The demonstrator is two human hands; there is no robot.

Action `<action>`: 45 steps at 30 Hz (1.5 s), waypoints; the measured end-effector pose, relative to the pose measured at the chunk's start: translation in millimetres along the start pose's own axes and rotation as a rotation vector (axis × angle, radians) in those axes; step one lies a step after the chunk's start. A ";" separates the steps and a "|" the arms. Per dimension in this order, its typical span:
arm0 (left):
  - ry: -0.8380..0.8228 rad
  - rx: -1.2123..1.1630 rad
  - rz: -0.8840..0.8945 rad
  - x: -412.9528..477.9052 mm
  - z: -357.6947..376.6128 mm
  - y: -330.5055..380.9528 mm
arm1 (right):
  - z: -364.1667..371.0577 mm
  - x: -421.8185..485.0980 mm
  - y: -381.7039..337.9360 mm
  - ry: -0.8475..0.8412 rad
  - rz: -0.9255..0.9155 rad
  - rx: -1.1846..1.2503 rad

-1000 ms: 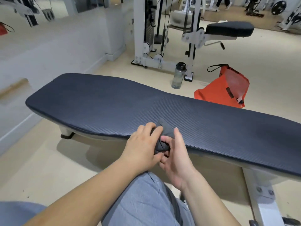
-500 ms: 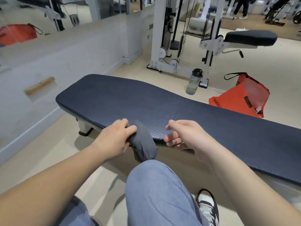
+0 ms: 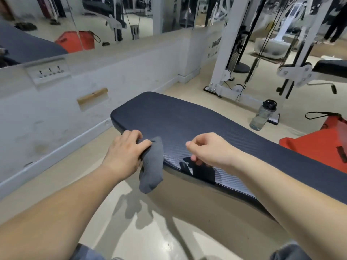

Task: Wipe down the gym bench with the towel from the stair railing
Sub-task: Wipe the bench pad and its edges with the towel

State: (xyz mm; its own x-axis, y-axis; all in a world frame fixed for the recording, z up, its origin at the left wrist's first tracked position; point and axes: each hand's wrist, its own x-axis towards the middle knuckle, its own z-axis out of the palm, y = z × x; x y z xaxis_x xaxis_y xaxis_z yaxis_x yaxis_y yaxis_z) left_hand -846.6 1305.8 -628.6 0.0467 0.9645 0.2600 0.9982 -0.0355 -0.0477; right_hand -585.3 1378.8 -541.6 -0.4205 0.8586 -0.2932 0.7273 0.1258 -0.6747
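The gym bench (image 3: 187,121) has a dark blue ribbed pad that runs from the centre of the view to the right edge. My left hand (image 3: 125,152) grips a small dark grey towel (image 3: 153,166) at the pad's near edge, close to its left end. Most of the towel hangs down over the side of the bench. My right hand (image 3: 208,149) hovers just above the pad's near edge, a little to the right of the towel. Its fingers are loosely curled and hold nothing.
A clear water bottle (image 3: 262,115) stands on the floor behind the bench. An orange bag (image 3: 319,147) lies at the right. A white cable machine (image 3: 231,53) stands behind. A low white wall (image 3: 56,109) with mirrors runs along the left.
My right hand let go of the towel and moved off to the right. My left hand carried the towel leftward toward the bench's end. The view has lifted and shifted left.
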 end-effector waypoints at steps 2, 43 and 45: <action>-0.011 0.004 -0.037 2.8 -3.5 4.8 | 7.7 5.7 6.2 0.041 -0.052 -0.046; 0.141 -0.576 -0.935 80.7 33.0 -72.9 | 43.5 173.7 -85.4 0.090 -0.243 -0.454; 0.037 -0.489 -0.859 95.4 28.6 -99.1 | 40.8 195.2 -87.4 0.069 -0.227 -0.568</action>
State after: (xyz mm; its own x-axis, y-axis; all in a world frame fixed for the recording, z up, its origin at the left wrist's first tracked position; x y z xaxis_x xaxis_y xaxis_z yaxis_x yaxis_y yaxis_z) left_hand -942.1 1408.9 -626.7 -0.7078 0.7046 0.0504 0.5983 0.5600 0.5731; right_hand -753.1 1515.2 -567.5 -0.5764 0.8072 -0.1275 0.8071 0.5379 -0.2433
